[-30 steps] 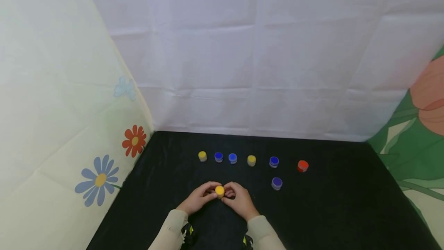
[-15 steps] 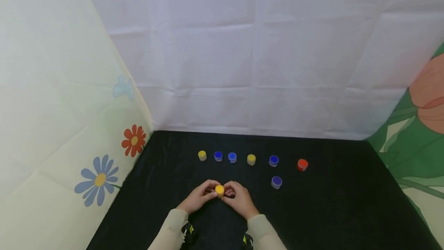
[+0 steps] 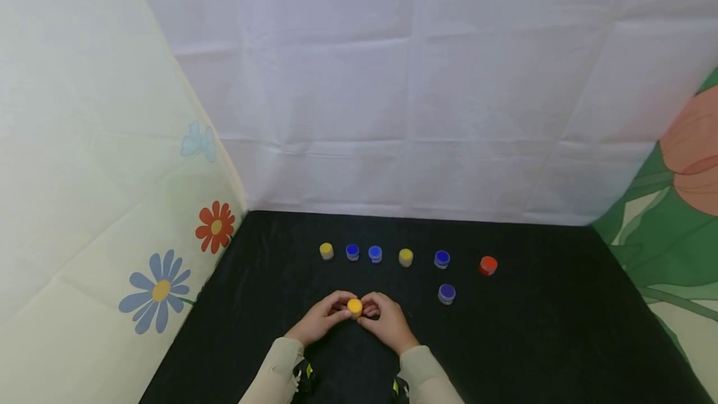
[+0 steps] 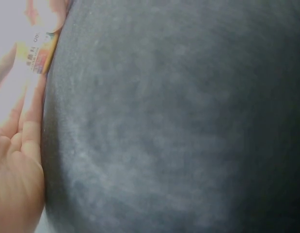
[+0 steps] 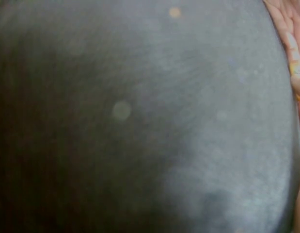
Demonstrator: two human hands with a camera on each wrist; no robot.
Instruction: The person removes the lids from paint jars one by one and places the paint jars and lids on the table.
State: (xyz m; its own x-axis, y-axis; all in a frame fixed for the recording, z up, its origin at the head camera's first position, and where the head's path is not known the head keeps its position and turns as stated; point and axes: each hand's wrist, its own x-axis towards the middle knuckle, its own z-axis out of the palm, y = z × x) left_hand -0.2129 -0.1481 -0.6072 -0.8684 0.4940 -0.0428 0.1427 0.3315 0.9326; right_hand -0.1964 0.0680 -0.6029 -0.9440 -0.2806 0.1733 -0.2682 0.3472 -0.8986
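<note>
A small paint pot with an orange-yellow lid (image 3: 354, 308) is held upright between my two hands, low in the middle of the head view. My left hand (image 3: 322, 320) grips it from the left, thumb in front and fingers behind. From the right, my right hand (image 3: 389, 322) pinches it with thumb and fingertips. Printing shows on the label of the paint pot (image 4: 37, 52) in the left wrist view. Only a sliver of the paint pot (image 5: 296, 69) appears at the right wrist view's edge, partly covered by fingers.
Beyond my hands runs a row of similar pots: yellow (image 3: 326, 251), dark blue (image 3: 352, 252), lighter blue (image 3: 375, 254), yellow (image 3: 406, 257), dark blue (image 3: 442, 259) and red (image 3: 488, 265). A purple-lidded pot (image 3: 447, 293) stands nearer. Black cloth (image 3: 533, 329) covers the table; white sheeting (image 3: 336, 80) hangs behind.
Both hands keep their hold on the yellow-lidded paint pot in the same place. The head view shifts very slightly; otherwise nothing visibly moves.
</note>
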